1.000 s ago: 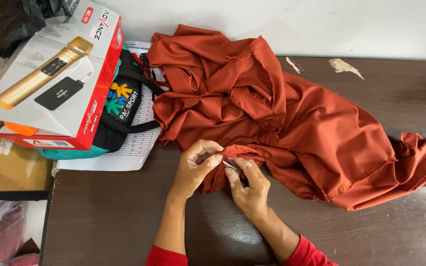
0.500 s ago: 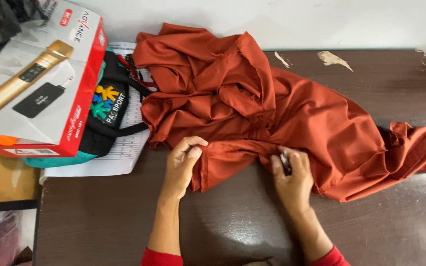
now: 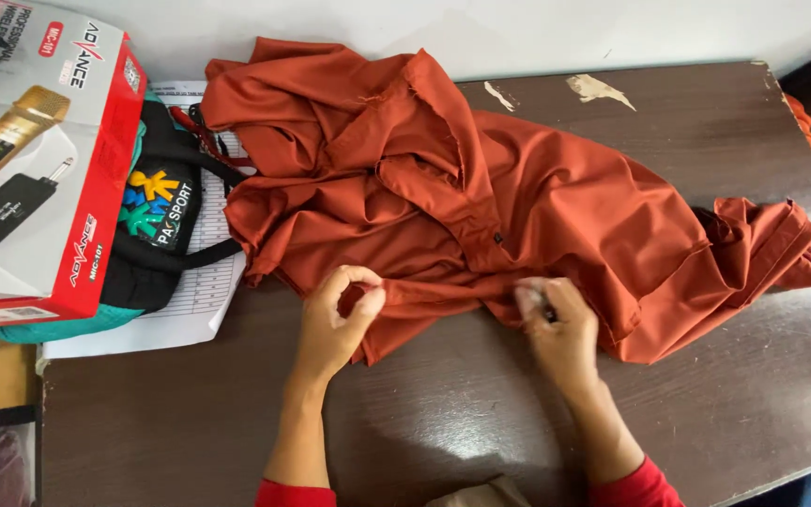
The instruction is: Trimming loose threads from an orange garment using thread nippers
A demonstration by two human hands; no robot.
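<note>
The rust-orange garment [image 3: 518, 197] is lying crumpled across the dark table [image 3: 725, 422] — its near edge is being pinched by the left hand [image 3: 335, 324] and by the right hand [image 3: 560, 329], well apart.

Right hand [image 3: 560, 324] blurred, small dark item in its grip too small to tell, red box [image 3: 39, 169] cut by left and top edges, paper sheet [image 3: 194, 300] mostly hidden under black bag [image 3: 157, 235], rust cloth [image 3: 481, 197] covers bench [image 3: 462, 413] middle, forearms cut off at bottom edge.
</note>
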